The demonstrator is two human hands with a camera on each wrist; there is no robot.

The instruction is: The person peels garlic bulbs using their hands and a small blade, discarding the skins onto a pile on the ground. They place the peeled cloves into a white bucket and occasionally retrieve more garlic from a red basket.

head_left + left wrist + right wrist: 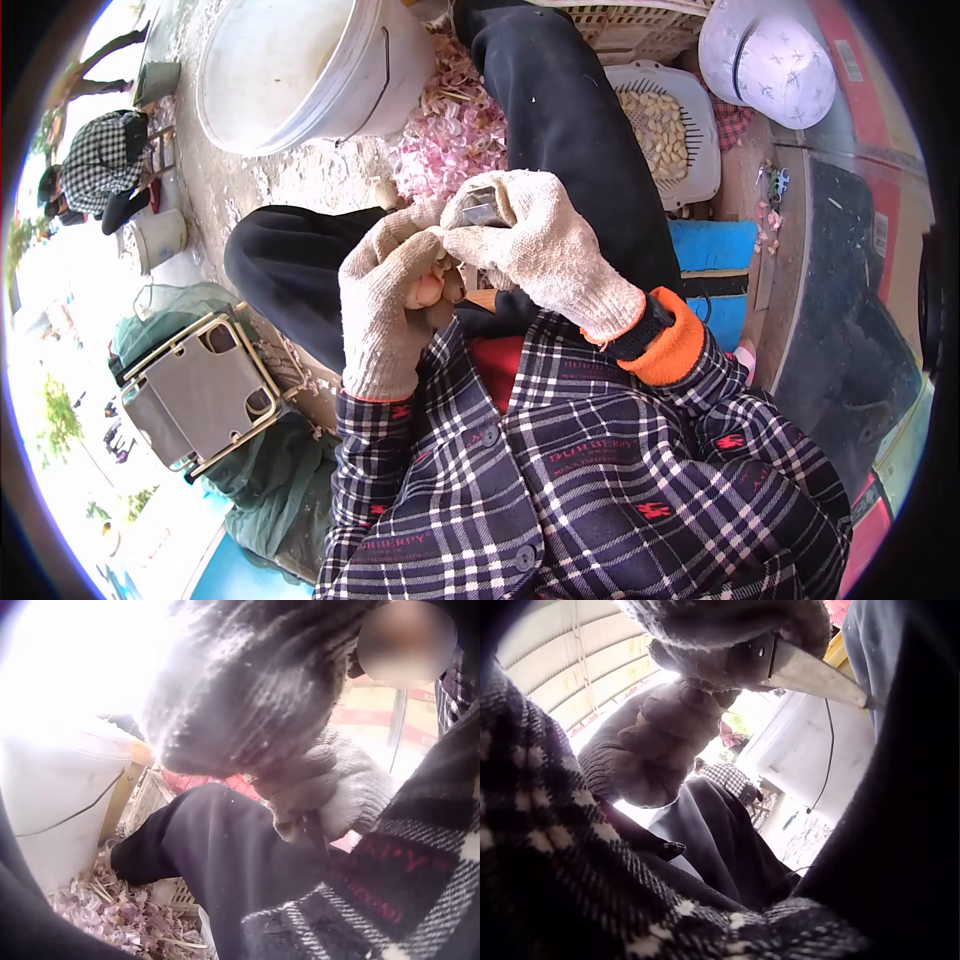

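Both hands wear off-white knit gloves and meet above the lap in the head view. The left hand (385, 290) curls round pinkish garlic cloves (426, 290), partly hidden by its fingers. Close against its fingertips, the right hand (560, 245) grips a small knife (485, 208), of which a short metal part shows. Seen from the right wrist, the knife's pale blade (817, 679) sticks out of the right fist, pointing away from the left hand (660, 742). What lies between the touching fingertips is hidden.
Pink garlic skins (450, 150) heap between the legs, beside a large white bucket (380, 90). A white basket (705, 150) of peeled cloves stands past the right leg, near a pale hat (785, 65). A folding chair (205, 385) is at left; another person (105, 160) sits farther off.
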